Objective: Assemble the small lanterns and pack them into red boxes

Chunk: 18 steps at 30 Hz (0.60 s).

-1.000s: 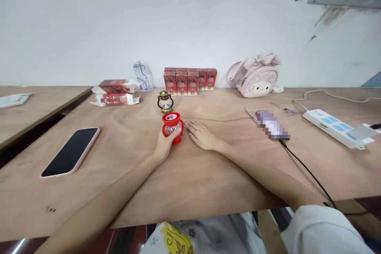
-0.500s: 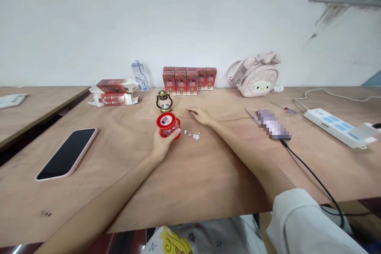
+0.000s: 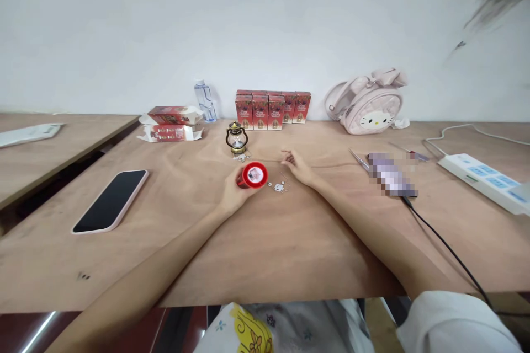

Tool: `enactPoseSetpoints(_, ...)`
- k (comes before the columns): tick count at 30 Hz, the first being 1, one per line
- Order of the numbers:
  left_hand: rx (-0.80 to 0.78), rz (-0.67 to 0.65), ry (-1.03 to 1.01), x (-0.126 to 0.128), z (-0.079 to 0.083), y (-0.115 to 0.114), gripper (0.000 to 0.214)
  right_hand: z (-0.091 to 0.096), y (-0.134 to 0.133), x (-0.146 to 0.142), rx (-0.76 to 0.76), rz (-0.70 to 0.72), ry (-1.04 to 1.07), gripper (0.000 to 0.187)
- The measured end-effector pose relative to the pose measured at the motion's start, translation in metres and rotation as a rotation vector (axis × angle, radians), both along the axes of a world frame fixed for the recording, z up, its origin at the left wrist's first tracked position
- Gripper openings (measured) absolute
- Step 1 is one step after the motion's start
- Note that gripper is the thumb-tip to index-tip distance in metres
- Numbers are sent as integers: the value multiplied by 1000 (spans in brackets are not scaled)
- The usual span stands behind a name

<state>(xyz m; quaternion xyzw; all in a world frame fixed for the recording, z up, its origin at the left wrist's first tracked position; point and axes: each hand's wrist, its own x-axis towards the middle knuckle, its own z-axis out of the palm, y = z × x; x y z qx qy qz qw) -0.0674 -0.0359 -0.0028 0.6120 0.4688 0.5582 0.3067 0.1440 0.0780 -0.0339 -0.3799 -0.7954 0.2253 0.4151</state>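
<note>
My left hand (image 3: 235, 194) is wrapped round a small red lantern (image 3: 255, 175), whose round end with a pictured label is tilted toward me. Its clear middle is mostly hidden behind that end and my fingers. My right hand (image 3: 297, 167) rests low over the table to the right, holding nothing, its fingers loosely bent and apart. Between the hands lie small white parts (image 3: 279, 187) with thin wires. Just beyond the red lantern, a bronze-coloured lantern (image 3: 237, 139) with a clear globe stands upright, and more small white pieces (image 3: 240, 158) lie at its foot.
Several red boxes (image 3: 260, 112) stand against the wall, beside a water bottle (image 3: 205, 101) and a pink bag (image 3: 375, 107). Opened boxes (image 3: 171, 124) lie at the back left. A phone (image 3: 111, 201) lies left; a screwdriver (image 3: 359, 160), a blurred device (image 3: 389, 174) and a power strip (image 3: 480, 176) lie right.
My left hand has tipped the red lantern so its labelled end faces me more. My right hand's fingers have bent more. The whole view has shifted slightly.
</note>
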Motion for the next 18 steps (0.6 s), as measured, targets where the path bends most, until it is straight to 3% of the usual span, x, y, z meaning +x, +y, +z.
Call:
enactPoseSetpoints(3, 8, -51, 56, -1, -2, 0, 52, -2, -14, 12, -120, -92, 285, 31)
enactPoseSetpoints(6, 15, -107, 130, -2, -2, -1, 53, 0, -28, 21, -212, -142, 439, 29)
enactPoseSetpoints(12, 25, -142, 183, -3, 1, -2, 55, 10, -52, 13, -235, -145, 574, 33)
enactPoseSetpoints(18, 54, -147, 246, -2, 3, -3, 52, 17, -79, -7, -171, -157, 597, 25)
